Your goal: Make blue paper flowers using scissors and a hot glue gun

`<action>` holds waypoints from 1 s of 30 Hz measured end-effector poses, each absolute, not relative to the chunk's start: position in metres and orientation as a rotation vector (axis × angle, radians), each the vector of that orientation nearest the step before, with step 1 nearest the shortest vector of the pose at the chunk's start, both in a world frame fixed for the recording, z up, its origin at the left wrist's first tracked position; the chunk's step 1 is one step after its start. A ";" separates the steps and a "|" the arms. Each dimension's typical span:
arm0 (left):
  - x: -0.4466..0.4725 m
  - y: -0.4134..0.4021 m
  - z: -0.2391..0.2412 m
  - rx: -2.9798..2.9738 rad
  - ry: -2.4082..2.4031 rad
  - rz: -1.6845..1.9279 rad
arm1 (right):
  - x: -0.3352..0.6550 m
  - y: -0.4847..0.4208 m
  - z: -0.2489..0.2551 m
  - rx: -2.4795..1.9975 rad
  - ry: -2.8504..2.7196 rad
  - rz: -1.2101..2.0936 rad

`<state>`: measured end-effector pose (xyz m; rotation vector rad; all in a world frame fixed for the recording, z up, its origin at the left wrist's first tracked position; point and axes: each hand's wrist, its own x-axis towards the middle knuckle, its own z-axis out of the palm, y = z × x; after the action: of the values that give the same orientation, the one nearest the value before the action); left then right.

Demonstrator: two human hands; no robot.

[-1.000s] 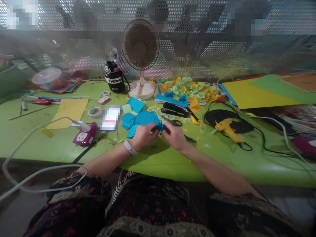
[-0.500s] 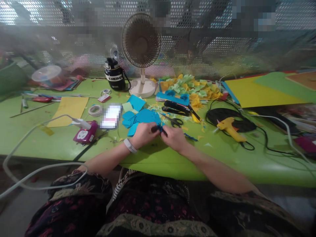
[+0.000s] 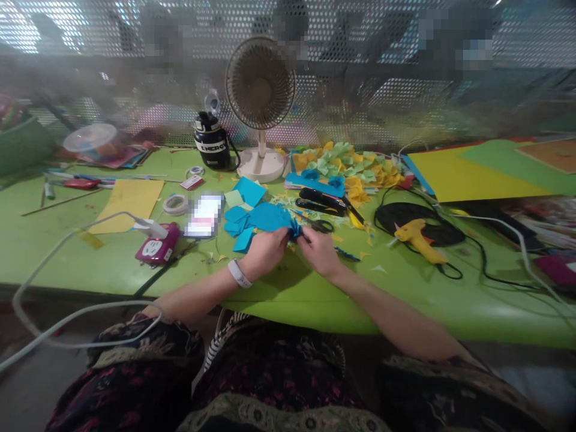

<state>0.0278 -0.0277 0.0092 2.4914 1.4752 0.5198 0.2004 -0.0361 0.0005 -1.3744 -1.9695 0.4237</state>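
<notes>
Both hands meet over the front middle of the table around a small piece of folded blue paper (image 3: 294, 229). My left hand (image 3: 266, 251), with a pale band on its wrist, is closed on the paper's left side. From the right, my right hand (image 3: 318, 249) pinches the same piece; its exact folds are partly hidden by the fingers. Several blue paper pieces (image 3: 267, 215) lie just beyond my left hand. Scissors (image 3: 322, 225) with dark handles rest behind my right hand, and a twisted blue strip (image 3: 348, 254) lies to its right.
Behind the hands lie a black stapler (image 3: 321, 201) and a heap of yellow and green paper pieces (image 3: 353, 165). A fan (image 3: 261, 108) and a black bottle (image 3: 211, 141) stand at the back. Rightward is a yellow glue gun (image 3: 420, 239); leftward, a phone (image 3: 204, 215) and a purple power socket (image 3: 158, 245).
The fingers have shifted slightly around the blue paper, and more of its folded top now shows between them. The whole view has tilted up a little.
</notes>
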 end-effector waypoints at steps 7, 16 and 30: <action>0.028 -0.031 0.012 2.514 1.524 0.498 | 0.199 -0.038 -0.006 -1.323 -2.033 0.389; 0.033 -0.039 0.000 2.311 1.327 0.552 | 0.198 -0.034 -0.018 -1.459 -2.195 0.125; 0.030 -0.039 -0.038 2.411 0.903 0.861 | 0.204 -0.047 0.003 -1.055 -2.148 0.869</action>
<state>0.0299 -0.0389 -0.0381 2.4114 0.9032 0.8612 0.2036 -0.0466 0.0034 -1.0551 -2.1481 0.8690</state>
